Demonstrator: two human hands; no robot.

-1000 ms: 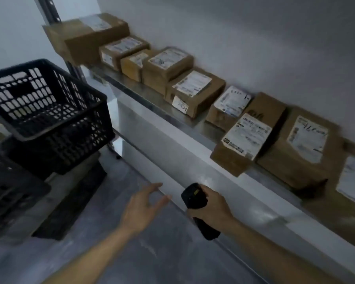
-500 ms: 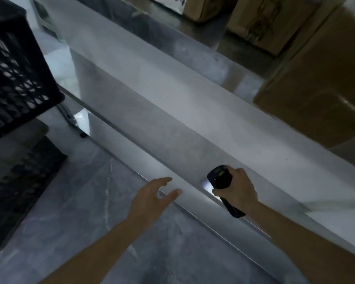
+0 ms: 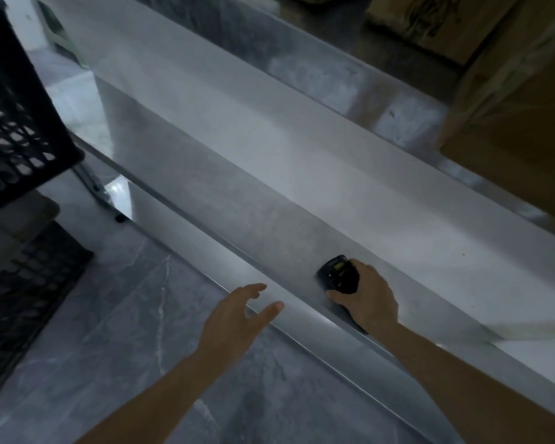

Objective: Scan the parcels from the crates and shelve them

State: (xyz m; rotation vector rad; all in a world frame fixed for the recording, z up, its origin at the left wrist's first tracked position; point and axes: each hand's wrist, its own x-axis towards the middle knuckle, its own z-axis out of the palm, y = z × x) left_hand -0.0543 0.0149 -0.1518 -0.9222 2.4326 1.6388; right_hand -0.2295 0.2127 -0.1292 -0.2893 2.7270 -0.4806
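right hand (image 3: 367, 299) grips scanner (image 3: 338, 273); left hand (image 3: 234, 318) spread beside it.

Metal shelf (image 3: 318, 68) runs diagonally across the frame, grey marble floor (image 3: 109, 363) below.
Brown cardboard parcels (image 3: 510, 107) sit on the shelf, upper right.

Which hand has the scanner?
The right hand grips the black handheld scanner; the left hand hangs open, holding nothing.

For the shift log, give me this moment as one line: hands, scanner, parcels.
left hand: open, holds nothing | right hand: grips scanner | parcels: on shelf | crate: at left
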